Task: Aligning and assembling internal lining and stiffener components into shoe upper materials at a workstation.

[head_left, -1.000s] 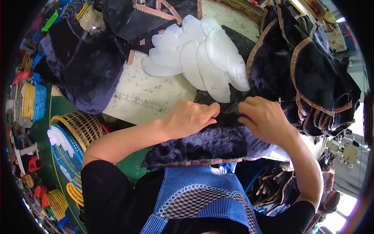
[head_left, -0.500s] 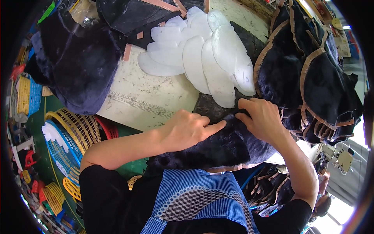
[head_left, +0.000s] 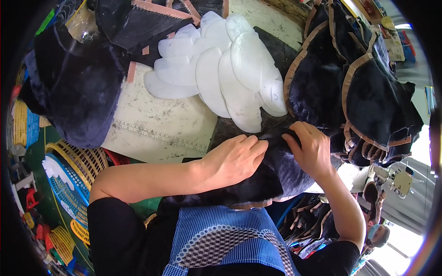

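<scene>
A piece of dark navy fur fabric [head_left: 276, 177] lies over the near edge of the work table, close to my body. My left hand [head_left: 232, 158] presses down on its upper left part with the fingers together. My right hand [head_left: 311, 149] pinches a fold of the same fabric just to the right, fingers curled over it. The fingertips of both hands almost meet. Behind the hands, a fan of white oval foam pads [head_left: 225, 73] is spread on a dark sheet.
The worn white table top [head_left: 156, 124] carries a printed ruler strip. A heap of dark fur pieces with tan edging [head_left: 359, 87] lies at the right, another dark heap [head_left: 73, 87] at the left. Yellow and blue plastic baskets [head_left: 69, 184] stand below left.
Both hands have shifted slightly toward the white pads along the fur fabric, and my right hand has closed more tightly on a fold of it. The view has tilted a little.
</scene>
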{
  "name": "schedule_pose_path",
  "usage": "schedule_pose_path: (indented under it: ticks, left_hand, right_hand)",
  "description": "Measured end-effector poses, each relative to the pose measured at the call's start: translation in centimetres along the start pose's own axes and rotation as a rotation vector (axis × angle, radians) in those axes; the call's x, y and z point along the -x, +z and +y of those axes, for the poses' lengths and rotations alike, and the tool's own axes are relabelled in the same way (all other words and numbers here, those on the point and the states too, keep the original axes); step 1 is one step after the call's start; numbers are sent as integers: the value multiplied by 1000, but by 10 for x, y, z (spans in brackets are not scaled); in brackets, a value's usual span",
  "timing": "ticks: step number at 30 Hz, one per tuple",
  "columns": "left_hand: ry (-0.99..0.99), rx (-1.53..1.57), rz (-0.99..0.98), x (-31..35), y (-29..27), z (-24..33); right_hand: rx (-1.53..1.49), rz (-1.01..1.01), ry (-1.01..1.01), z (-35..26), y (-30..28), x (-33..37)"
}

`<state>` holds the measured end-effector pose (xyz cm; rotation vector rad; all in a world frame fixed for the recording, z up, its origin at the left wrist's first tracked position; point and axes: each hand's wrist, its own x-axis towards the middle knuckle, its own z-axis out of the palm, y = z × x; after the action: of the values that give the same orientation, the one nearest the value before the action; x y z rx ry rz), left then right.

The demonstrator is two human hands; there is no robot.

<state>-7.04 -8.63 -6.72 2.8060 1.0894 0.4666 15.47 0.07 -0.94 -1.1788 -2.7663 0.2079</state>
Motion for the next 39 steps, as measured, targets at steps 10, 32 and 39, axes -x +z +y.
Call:
schedule_pose_path:
  ticks: [10, 32, 39]
  left_hand:
    - [-120, -7, -69, -25, 6, 3]
    - [-93, 1117, 158, -87, -36, 8]
    - [-116, 1160, 193, -101, -39, 15]
  right_hand:
    - [-109, -71, 155, 10, 8, -10]
    - [-537, 616, 238, -22, -53, 68]
    - [-635, 615, 172, -14, -53, 75]
